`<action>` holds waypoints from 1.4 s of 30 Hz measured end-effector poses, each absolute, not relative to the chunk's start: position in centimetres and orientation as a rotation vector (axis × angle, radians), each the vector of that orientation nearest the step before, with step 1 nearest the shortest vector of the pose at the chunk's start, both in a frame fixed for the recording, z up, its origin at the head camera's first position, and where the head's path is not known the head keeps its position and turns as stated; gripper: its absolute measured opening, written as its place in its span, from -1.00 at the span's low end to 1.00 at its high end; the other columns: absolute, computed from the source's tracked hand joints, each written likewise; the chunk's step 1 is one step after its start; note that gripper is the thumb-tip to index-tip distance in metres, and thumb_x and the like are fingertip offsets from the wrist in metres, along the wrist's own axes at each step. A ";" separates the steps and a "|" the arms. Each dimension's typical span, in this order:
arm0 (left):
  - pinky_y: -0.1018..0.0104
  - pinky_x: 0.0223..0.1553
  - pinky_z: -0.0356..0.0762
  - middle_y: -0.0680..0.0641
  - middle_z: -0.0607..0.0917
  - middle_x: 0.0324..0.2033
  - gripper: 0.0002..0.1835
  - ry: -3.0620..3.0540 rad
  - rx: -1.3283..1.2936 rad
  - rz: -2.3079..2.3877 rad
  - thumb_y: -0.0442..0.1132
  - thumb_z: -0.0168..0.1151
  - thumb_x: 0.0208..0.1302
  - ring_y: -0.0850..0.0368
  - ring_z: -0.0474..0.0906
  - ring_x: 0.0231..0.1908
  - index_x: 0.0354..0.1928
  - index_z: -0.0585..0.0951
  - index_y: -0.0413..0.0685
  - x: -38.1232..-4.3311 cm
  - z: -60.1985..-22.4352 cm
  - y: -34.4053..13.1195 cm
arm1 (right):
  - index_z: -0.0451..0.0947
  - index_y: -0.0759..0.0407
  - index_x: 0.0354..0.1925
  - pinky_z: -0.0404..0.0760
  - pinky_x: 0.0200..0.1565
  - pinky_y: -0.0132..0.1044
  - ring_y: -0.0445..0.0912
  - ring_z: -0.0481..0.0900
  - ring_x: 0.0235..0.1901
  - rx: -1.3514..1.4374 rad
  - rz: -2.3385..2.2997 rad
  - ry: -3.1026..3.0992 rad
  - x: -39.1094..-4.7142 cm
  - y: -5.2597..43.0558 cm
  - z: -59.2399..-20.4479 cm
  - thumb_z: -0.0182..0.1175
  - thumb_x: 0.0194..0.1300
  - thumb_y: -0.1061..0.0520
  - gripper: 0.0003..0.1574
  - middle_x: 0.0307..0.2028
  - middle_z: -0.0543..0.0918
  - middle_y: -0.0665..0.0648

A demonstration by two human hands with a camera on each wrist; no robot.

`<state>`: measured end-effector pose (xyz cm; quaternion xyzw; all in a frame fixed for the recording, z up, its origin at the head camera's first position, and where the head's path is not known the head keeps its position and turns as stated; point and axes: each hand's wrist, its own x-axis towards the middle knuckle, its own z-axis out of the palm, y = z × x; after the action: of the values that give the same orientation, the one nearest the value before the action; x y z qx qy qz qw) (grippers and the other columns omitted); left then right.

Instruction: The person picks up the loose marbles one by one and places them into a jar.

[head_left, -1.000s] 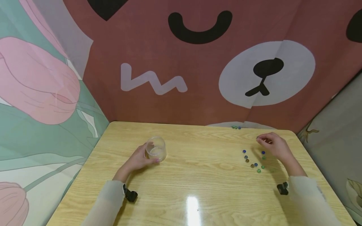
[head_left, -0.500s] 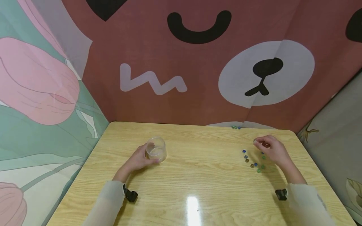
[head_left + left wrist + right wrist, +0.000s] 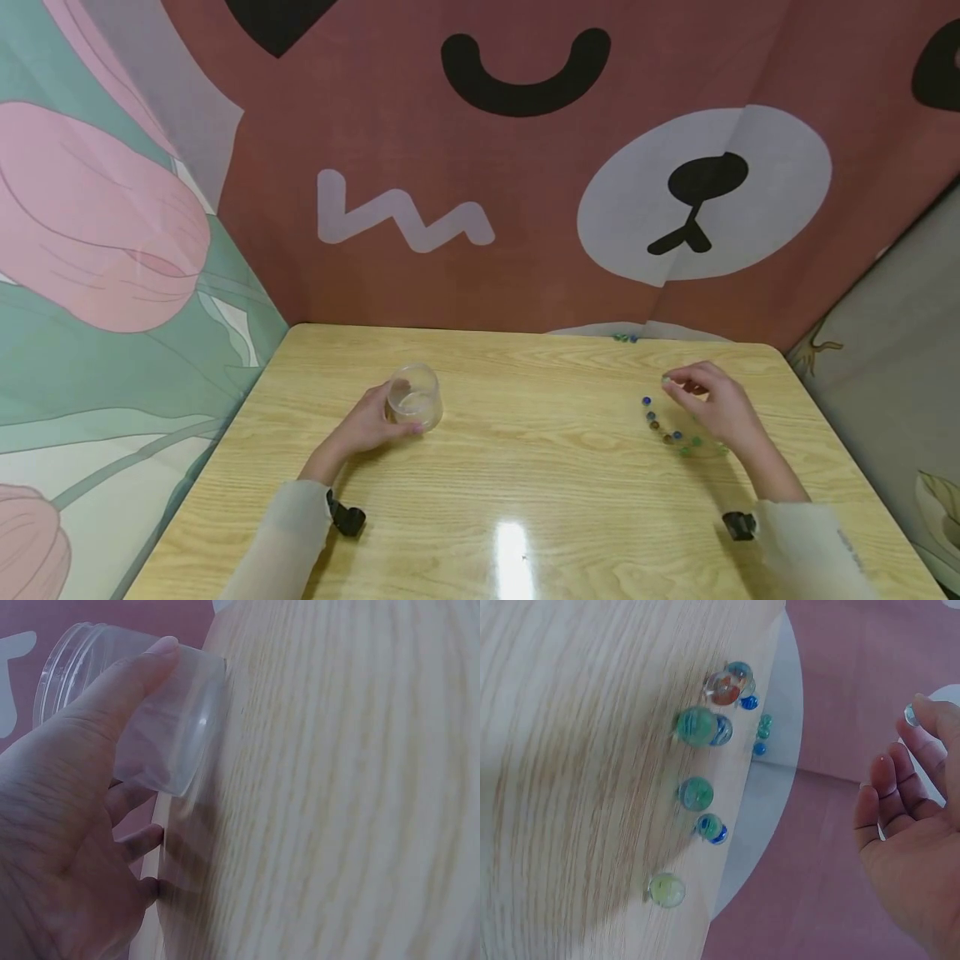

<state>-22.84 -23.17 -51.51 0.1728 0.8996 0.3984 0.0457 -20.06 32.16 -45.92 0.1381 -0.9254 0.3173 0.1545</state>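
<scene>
My left hand (image 3: 372,423) holds a clear plastic jar (image 3: 415,397) upright on the table, its thumb along the near side. In the left wrist view the jar (image 3: 161,712) looks see-through, with ridges round its mouth and nothing inside. On the right, my right hand (image 3: 716,404) is raised over the table and pinches a glass marble (image 3: 911,715) between thumb and forefinger; the other fingers curl loosely. Several glass marbles lie below it, among them a blue marble (image 3: 647,401), a brown marble (image 3: 667,438) and a green marble (image 3: 697,794).
Three small marbles (image 3: 625,338) sit at the far edge of the wooden table (image 3: 517,433). A printed red cloth (image 3: 390,283) hangs right behind that edge, with patterned cloths on both sides. Black wrist cameras sit at both sleeves.
My right hand has moved a little to the left with the pinched marble, and now covers some of the marbles on the table. The left hand and the jar stay put.
</scene>
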 end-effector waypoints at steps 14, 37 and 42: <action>-0.25 0.36 0.26 -0.20 0.53 0.30 -0.09 2.747 0.525 1.213 0.02 0.61 0.05 -0.20 0.36 0.32 0.37 0.41 -0.21 -22.9 -51.6 -23.2 | 0.74 0.14 -0.07 0.60 -0.25 -0.33 -0.39 0.46 -0.27 0.463 0.891 -2.598 -19.4 30.3 -45.7 0.36 0.35 0.16 -0.81 -0.17 0.63 0.05; -0.34 0.36 0.20 -0.18 0.47 0.35 -0.07 2.732 0.497 1.174 0.07 0.57 0.10 -0.25 0.26 0.37 0.42 0.36 -0.16 -22.6 -51.3 -23.2 | 0.74 0.13 -0.10 0.52 -0.22 -0.47 -0.11 0.55 -0.28 0.548 0.900 -2.554 -18.8 27.7 -45.6 0.39 0.31 0.22 -0.82 -0.17 0.63 0.02; -0.36 0.36 0.18 -0.18 0.47 0.35 -0.08 2.730 0.492 1.175 0.08 0.56 0.12 -0.27 0.24 0.38 0.42 0.36 -0.16 -22.6 -51.3 -23.3 | 0.74 0.12 -0.09 0.55 -0.23 -0.41 -0.09 0.56 -0.27 0.550 0.923 -2.575 -18.8 27.1 -45.6 0.38 0.33 0.19 -0.82 -0.16 0.63 0.02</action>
<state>-22.58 -23.26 -51.26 0.1629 0.9044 0.3892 0.0643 -18.79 27.08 -45.63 0.1941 -0.9086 0.3258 0.1749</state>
